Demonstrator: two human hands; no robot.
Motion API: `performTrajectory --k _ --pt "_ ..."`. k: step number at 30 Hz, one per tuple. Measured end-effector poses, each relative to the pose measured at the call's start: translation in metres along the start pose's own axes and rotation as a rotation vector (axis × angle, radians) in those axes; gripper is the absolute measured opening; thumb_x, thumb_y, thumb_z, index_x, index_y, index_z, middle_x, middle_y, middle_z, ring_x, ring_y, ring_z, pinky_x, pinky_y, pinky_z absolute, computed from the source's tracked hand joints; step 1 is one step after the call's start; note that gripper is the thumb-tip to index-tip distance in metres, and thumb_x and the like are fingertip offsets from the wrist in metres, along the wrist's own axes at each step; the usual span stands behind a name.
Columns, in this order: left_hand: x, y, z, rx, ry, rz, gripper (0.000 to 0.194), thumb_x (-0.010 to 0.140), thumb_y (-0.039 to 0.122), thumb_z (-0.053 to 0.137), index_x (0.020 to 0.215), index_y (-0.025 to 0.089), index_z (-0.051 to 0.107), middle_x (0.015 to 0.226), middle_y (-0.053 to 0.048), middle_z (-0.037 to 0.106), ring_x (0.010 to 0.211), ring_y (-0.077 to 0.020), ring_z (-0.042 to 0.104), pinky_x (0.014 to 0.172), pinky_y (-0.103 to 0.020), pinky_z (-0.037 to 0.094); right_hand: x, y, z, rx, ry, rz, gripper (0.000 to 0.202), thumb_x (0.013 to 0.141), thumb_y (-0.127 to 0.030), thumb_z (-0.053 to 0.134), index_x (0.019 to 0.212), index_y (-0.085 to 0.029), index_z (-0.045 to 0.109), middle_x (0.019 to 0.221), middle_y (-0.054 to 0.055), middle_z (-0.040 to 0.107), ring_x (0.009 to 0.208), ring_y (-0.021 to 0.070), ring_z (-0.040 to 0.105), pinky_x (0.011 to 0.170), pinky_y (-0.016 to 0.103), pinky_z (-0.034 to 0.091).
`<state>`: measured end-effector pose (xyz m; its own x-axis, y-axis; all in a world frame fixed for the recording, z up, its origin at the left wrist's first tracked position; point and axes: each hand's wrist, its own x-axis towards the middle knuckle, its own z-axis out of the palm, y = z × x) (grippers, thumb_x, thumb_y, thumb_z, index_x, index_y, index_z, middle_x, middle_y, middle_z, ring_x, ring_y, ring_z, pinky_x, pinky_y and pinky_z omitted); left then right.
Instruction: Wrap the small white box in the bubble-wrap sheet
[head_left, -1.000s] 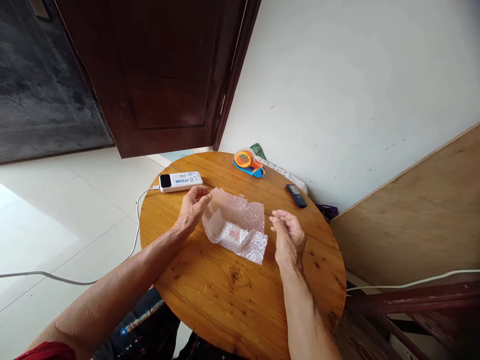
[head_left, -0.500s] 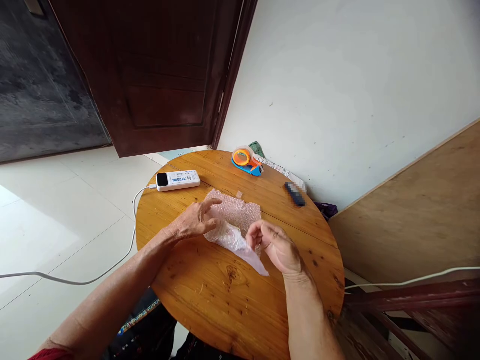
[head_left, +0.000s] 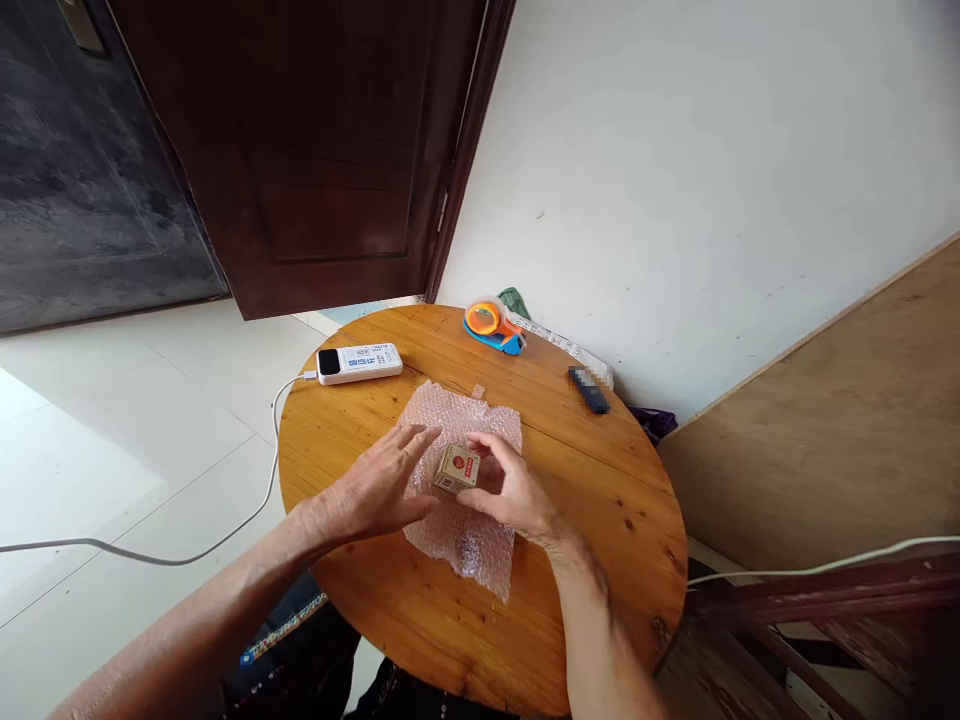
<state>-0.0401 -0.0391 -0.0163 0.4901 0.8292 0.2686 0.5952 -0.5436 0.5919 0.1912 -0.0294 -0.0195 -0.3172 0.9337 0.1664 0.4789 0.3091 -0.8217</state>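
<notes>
A small beige box (head_left: 457, 468) with a red round mark lies on a sheet of pinkish bubble wrap (head_left: 471, 550), which is spread flat on the round wooden table (head_left: 420, 620). My left hand (head_left: 386, 482) is over the left part of the wrap, its fingers apart and holding nothing, a small gap from the box. On the box's right side, my right hand (head_left: 511, 488) curves round with thumb and fingers spread; its fingertips are close to the box, and whether they touch it is unclear.
An orange and blue tape dispenser (head_left: 495, 325) stands at the table's back edge. A white device (head_left: 360, 363) with a cable (head_left: 274, 450) lies at the back left, and a dark pixelated object (head_left: 589, 390) at the back right. A wall rises behind.
The bubble wrap, folded over before, now lies open and flat, and the box shows on it. My right hand has moved left and opened beside the box; my left hand has shifted slightly nearer me.
</notes>
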Motion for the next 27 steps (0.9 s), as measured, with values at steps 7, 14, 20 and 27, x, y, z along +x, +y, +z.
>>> performTrajectory --k 7,14,20,27 --pt "-0.002 -0.001 0.026 0.172 -0.2 -0.003 0.107 0.06 0.05 0.082 0.149 0.017 0.032 0.15 -0.02 0.045 0.14 -0.0403 0.039 0.116 -0.057 0.031 -0.019 -0.011 -0.031 -0.258 0.12 0.095 0.041 0.076 -0.027 0.066 0.117 -0.023 0.063 0.107 0.005 0.072 0.093 0.0214 0.067 0.085 0.035 0.051" --pt "-0.005 0.0 0.03 0.199 -0.18 0.026 0.102 0.063 0.055 0.078 0.148 0.018 0.035 0.152 -0.017 0.043 0.141 -0.0386 0.037 0.116 -0.057 0.028 -0.079 0.034 -0.076 -0.583 0.436 0.301 0.051 0.078 -0.037 0.059 0.126 -0.019 0.059 0.113 0.012 0.071 0.104 0.0296 0.066 0.091 0.045 0.051" --pt "0.002 -0.002 0.036 0.216 -0.149 0.054 0.104 0.06 0.059 0.078 0.146 0.018 0.038 0.15 -0.018 0.044 0.14 -0.0396 0.037 0.116 -0.057 0.027 -0.073 0.003 -0.041 -0.718 0.583 0.015 0.049 0.089 -0.043 0.054 0.132 -0.018 0.056 0.133 0.017 0.059 0.123 0.0311 0.056 0.104 0.049 0.045" --pt "0.003 -0.015 0.03 0.24 -0.181 0.163 0.1 0.062 0.063 0.076 0.145 0.018 0.042 0.151 -0.019 0.043 0.14 -0.0401 0.037 0.116 -0.058 0.026 -0.04 -0.016 0.027 -0.775 0.086 0.015 0.044 0.092 -0.033 0.052 0.134 -0.019 0.057 0.137 0.014 0.06 0.123 0.0329 0.056 0.101 0.053 0.045"
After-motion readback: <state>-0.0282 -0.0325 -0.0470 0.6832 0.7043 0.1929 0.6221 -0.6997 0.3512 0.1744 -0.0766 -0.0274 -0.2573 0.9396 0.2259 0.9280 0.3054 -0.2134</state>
